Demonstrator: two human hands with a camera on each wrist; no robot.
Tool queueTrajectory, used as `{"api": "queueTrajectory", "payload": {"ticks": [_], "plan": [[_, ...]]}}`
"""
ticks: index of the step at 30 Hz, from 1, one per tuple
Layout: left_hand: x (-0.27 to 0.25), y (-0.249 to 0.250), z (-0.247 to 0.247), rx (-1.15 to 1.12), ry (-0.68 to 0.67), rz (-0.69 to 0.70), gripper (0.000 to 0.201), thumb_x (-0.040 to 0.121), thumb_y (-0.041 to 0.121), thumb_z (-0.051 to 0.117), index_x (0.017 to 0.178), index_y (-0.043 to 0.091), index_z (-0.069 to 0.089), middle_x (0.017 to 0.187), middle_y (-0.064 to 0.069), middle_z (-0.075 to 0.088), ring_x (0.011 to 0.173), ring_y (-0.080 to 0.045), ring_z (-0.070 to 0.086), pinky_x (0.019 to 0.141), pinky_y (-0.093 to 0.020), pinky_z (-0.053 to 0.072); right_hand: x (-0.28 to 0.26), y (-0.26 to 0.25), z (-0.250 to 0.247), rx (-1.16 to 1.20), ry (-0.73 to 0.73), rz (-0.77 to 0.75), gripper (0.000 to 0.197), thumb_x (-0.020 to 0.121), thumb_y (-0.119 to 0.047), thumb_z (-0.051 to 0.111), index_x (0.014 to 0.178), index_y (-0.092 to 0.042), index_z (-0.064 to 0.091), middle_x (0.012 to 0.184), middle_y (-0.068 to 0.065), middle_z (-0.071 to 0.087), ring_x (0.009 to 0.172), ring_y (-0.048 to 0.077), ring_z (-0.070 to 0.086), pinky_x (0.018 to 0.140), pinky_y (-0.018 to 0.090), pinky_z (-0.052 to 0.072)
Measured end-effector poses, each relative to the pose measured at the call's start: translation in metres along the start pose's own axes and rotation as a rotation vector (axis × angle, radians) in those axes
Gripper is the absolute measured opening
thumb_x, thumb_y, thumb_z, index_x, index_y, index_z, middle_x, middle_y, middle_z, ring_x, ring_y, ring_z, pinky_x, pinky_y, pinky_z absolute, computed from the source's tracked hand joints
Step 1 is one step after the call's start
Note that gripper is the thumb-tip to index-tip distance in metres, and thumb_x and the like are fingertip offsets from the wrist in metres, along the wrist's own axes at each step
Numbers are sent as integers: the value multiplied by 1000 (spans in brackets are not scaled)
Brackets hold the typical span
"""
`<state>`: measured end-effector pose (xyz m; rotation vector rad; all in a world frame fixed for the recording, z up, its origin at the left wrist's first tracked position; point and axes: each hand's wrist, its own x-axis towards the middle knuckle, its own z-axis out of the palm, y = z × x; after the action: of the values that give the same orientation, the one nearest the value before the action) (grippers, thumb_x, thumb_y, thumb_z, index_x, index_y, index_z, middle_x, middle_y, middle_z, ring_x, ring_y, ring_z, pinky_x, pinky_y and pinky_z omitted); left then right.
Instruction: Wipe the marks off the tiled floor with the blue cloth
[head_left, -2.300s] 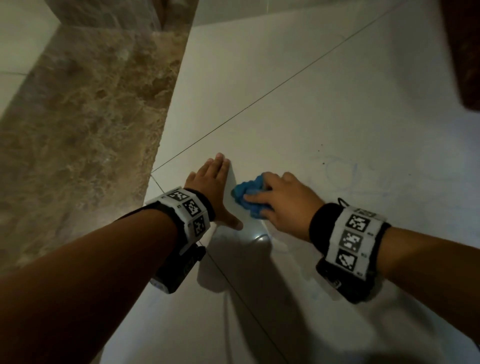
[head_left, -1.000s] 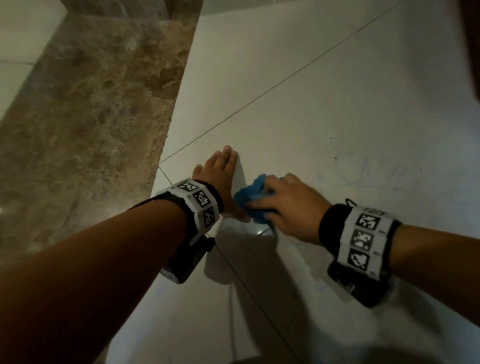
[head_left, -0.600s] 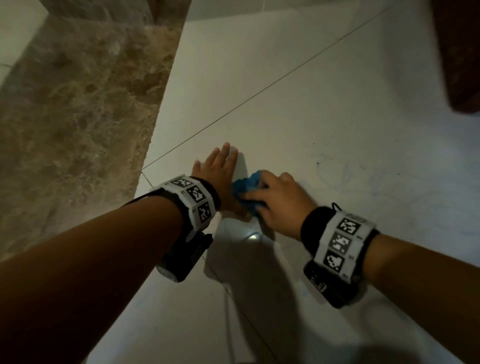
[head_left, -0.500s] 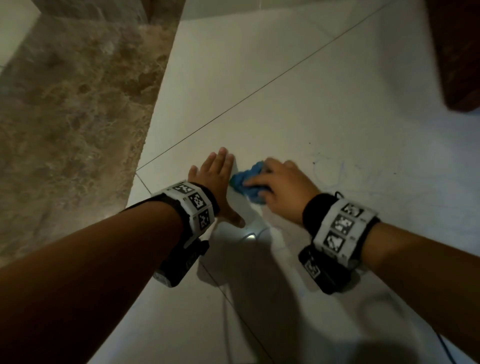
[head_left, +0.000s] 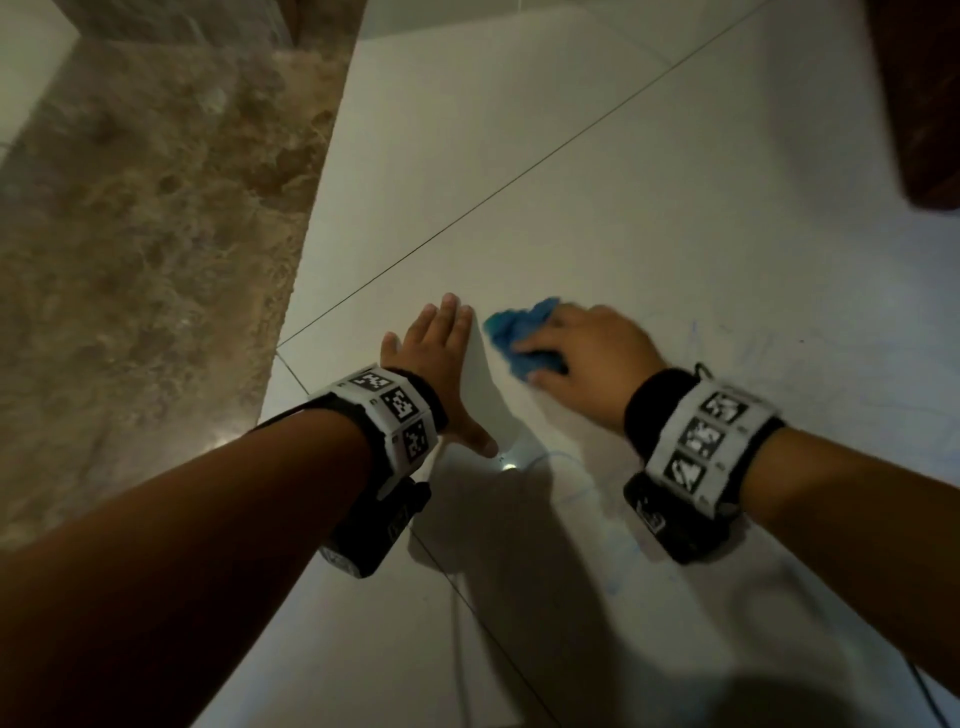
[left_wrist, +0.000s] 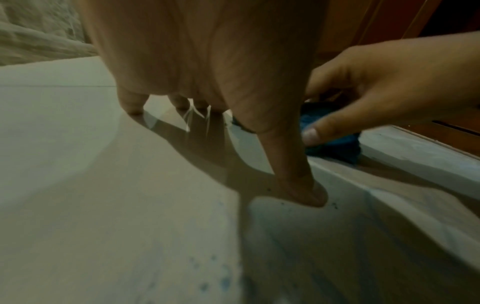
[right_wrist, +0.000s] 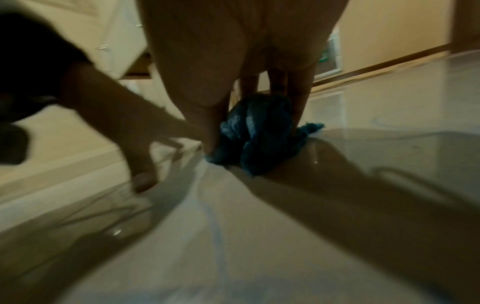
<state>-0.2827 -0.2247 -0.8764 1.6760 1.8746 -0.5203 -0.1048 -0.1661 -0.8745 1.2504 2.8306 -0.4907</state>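
Wiping in progress: the right hand (head_left: 592, 358) grips the bunched blue cloth (head_left: 519, 332) against the tiled floor (head_left: 571, 208), the left hand (head_left: 436, 364) braces flat, fingers spread, and faint blue marks (head_left: 696, 338) remain, so much is left.

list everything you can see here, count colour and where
crumpled blue cloth: one, blue, on the floor under the right hand's fingers
faint blue scribble marks: several, pale blue, on the tile right of and nearer than the cloth
white glossy tiled floor: one, white with dark grout lines, centre and right
brown marble strip: one, mottled brown, along the left
dark brown wooden piece: one, top right corner
wrist bands with black-and-white markers: two, one per wrist
left hand: flat on the floor, fingers straight
right hand: grips the cloth
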Motion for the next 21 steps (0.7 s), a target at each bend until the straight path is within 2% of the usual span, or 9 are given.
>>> {"api": "queueTrajectory", "payload": {"ticks": [2,4,8,10,12,15,17,19,21], "plan": [[-2,1,-1,10,-10,1,150,55,69,78,147,16,-27,156,-1,-30,147,-23,-17,120,-51,4,-10,-14,4,-20,-57,-67,39,88,-45,54,126,-37,53,124,0,51,107,26,50,88,32,39],[-3,1,-1,-8,0,6,149,55,66,80,148,16,-25,157,-1,-27,147,-23,-15,120,-51,5,-2,3,0,33,-55,-40,38,88,-42,55,125,-35,54,124,3,52,108,28,52,90,34,43],[-5,-1,2,-35,27,14,147,56,64,81,150,16,-21,159,-1,-23,148,-23,-12,120,-52,8,19,66,-7,133,101,314,37,90,-31,55,127,-28,55,126,13,49,113,36,49,100,35,38],[-5,-2,4,-37,30,15,147,56,64,81,150,16,-21,159,-1,-23,148,-23,-12,120,-51,7,16,63,-3,162,128,355,36,89,-25,56,125,-26,58,122,14,49,110,38,48,99,34,37],[-4,-2,4,-33,28,9,147,55,65,80,150,16,-21,158,-1,-24,148,-23,-13,120,-50,6,7,35,3,166,105,250,35,88,-22,55,123,-26,60,119,13,51,105,38,50,95,35,38],[-3,-1,3,-13,15,1,147,57,67,79,149,16,-24,157,-2,-27,147,-23,-15,120,-49,5,-15,-12,16,83,-14,-44,37,86,-25,55,123,-31,59,116,8,51,96,33,48,84,33,37],[-4,0,4,-10,12,1,146,58,67,78,149,16,-23,157,-2,-27,147,-23,-15,120,-49,5,-16,-13,12,71,-60,-86,38,86,-26,56,123,-33,58,114,6,51,95,31,49,82,33,38],[-5,-1,4,-27,21,3,145,57,65,80,150,16,-22,158,-1,-25,148,-23,-13,120,-50,6,1,13,7,89,1,34,37,89,-27,55,125,-32,57,117,8,50,101,34,50,89,34,39],[-6,-2,5,-37,31,4,145,57,64,80,150,17,-20,158,-1,-24,148,-23,-12,120,-50,7,19,43,2,136,64,224,37,91,-27,54,127,-26,56,121,12,48,109,36,49,94,31,36]]}}
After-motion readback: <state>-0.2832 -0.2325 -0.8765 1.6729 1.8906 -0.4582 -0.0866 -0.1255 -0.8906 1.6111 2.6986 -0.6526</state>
